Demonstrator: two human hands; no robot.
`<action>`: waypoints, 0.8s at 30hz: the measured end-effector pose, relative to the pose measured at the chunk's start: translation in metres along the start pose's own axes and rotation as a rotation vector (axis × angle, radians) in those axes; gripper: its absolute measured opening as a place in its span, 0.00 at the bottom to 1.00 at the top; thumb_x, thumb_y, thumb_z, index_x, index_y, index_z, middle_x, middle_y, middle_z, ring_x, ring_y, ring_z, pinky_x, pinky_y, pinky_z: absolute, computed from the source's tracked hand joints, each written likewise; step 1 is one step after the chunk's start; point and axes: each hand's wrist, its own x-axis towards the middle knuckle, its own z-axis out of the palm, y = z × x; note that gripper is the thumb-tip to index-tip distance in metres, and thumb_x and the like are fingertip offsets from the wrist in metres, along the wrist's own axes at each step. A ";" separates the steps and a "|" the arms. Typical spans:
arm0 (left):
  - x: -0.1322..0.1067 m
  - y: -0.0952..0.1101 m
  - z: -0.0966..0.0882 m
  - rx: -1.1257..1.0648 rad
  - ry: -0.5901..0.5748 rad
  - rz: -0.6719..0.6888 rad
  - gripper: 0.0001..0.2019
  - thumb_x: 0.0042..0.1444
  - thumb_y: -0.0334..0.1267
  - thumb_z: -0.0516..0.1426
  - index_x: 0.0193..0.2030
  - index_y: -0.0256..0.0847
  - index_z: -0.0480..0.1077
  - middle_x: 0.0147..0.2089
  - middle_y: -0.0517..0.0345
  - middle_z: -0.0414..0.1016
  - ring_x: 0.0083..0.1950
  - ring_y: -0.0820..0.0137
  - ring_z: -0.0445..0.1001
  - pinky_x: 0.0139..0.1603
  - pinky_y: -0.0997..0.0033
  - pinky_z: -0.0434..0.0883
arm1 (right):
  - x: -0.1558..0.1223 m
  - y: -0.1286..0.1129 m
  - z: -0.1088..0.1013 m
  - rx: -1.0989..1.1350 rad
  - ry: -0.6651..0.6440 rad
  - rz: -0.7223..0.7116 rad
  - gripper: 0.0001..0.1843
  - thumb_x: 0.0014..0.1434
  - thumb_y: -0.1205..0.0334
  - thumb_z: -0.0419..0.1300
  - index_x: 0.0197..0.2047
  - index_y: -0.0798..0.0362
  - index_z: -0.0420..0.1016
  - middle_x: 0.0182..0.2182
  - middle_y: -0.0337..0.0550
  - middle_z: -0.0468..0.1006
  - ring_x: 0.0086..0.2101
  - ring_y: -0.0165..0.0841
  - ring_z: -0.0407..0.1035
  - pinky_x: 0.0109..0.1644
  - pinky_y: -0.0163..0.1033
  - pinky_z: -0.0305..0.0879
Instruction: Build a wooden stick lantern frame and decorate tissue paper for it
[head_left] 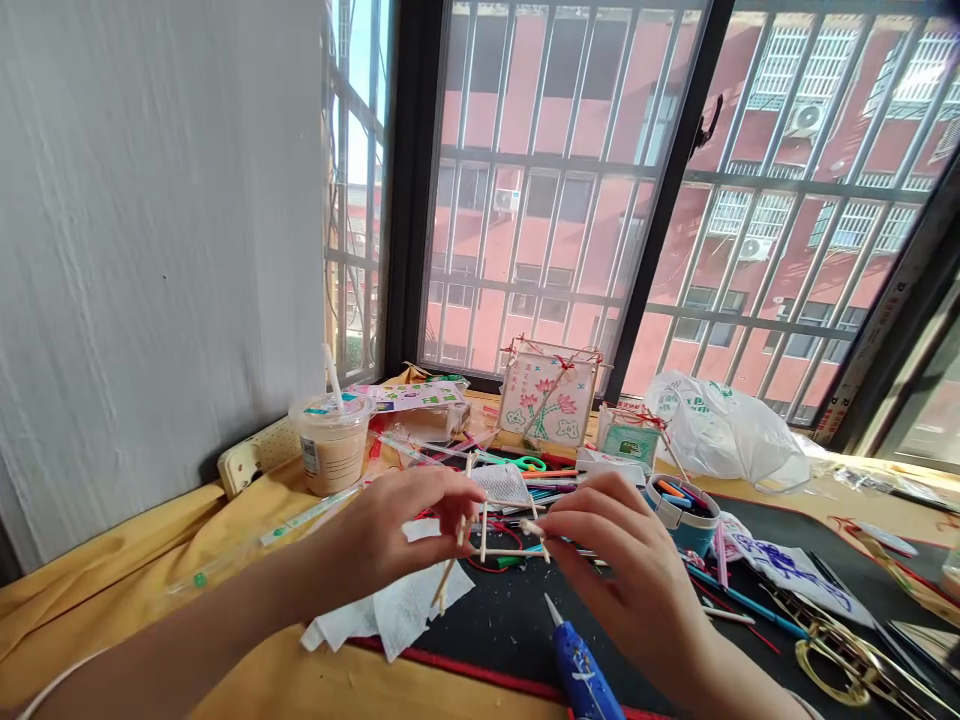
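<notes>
Stick frame [484,532], pinched in the left hand [420,515] above the black mat [502,630], beyond its front edge, extends rightward toward the right hand [626,560], whose fingertips pinch a pale piece [530,526].

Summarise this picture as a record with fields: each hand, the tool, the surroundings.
Left hand: holds a stick frame
Right hand: pinches a small pale piece; contact with the frame unclear
Tool: blue glue gun at the near edge of the dark mat
Left side: drink cup with straw
Behind: flower-decorated panel near the window
</notes>
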 end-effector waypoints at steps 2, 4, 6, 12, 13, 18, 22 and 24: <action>-0.003 -0.004 0.014 -0.041 0.056 0.039 0.13 0.55 0.40 0.57 0.46 0.43 0.64 0.36 0.62 0.73 0.34 0.75 0.72 0.37 0.77 0.70 | -0.002 -0.004 0.001 -0.065 -0.045 -0.092 0.05 0.57 0.72 0.57 0.36 0.55 0.72 0.30 0.42 0.76 0.31 0.31 0.62 0.35 0.36 0.63; -0.008 -0.008 0.026 -0.084 0.114 0.033 0.14 0.55 0.41 0.57 0.47 0.43 0.63 0.35 0.62 0.73 0.32 0.76 0.72 0.35 0.79 0.71 | -0.007 -0.006 0.003 -0.129 -0.107 -0.162 0.06 0.58 0.72 0.55 0.37 0.57 0.72 0.30 0.43 0.76 0.31 0.31 0.62 0.37 0.36 0.63; -0.014 -0.010 0.034 -0.078 0.137 0.002 0.14 0.55 0.41 0.57 0.48 0.44 0.63 0.36 0.63 0.73 0.32 0.76 0.72 0.35 0.79 0.70 | -0.012 -0.007 0.006 -0.182 -0.166 -0.203 0.09 0.60 0.71 0.51 0.39 0.57 0.72 0.30 0.44 0.76 0.32 0.32 0.63 0.39 0.37 0.64; -0.023 -0.010 0.037 -0.021 0.114 -0.027 0.12 0.56 0.40 0.56 0.47 0.44 0.63 0.36 0.62 0.74 0.32 0.75 0.72 0.37 0.77 0.69 | -0.018 -0.008 0.008 -0.310 -0.193 -0.233 0.15 0.64 0.70 0.44 0.40 0.57 0.73 0.31 0.46 0.77 0.33 0.33 0.67 0.40 0.39 0.65; -0.023 -0.010 0.037 -0.007 0.110 -0.019 0.11 0.57 0.40 0.55 0.46 0.44 0.63 0.36 0.62 0.74 0.33 0.75 0.72 0.37 0.77 0.69 | -0.017 -0.009 0.007 -0.334 -0.192 -0.241 0.16 0.64 0.71 0.44 0.39 0.57 0.73 0.30 0.45 0.78 0.32 0.33 0.67 0.39 0.38 0.65; -0.024 -0.010 0.033 0.086 0.117 0.081 0.11 0.59 0.40 0.53 0.48 0.46 0.60 0.36 0.64 0.72 0.34 0.77 0.72 0.38 0.81 0.68 | -0.011 -0.012 0.003 -0.435 -0.240 -0.311 0.15 0.61 0.75 0.48 0.38 0.55 0.75 0.29 0.42 0.79 0.31 0.32 0.69 0.40 0.36 0.66; -0.025 -0.011 0.032 0.115 0.076 0.095 0.10 0.62 0.42 0.49 0.49 0.47 0.58 0.38 0.64 0.72 0.38 0.78 0.72 0.42 0.84 0.67 | -0.014 -0.009 0.003 -0.466 -0.210 -0.313 0.17 0.61 0.75 0.45 0.37 0.54 0.74 0.29 0.39 0.80 0.31 0.32 0.70 0.41 0.37 0.67; -0.025 -0.012 0.032 0.112 0.054 0.090 0.11 0.62 0.40 0.49 0.50 0.47 0.57 0.39 0.65 0.72 0.39 0.78 0.72 0.43 0.85 0.66 | -0.015 -0.008 0.005 -0.467 -0.223 -0.299 0.16 0.61 0.75 0.46 0.37 0.54 0.75 0.29 0.39 0.80 0.30 0.32 0.70 0.39 0.36 0.68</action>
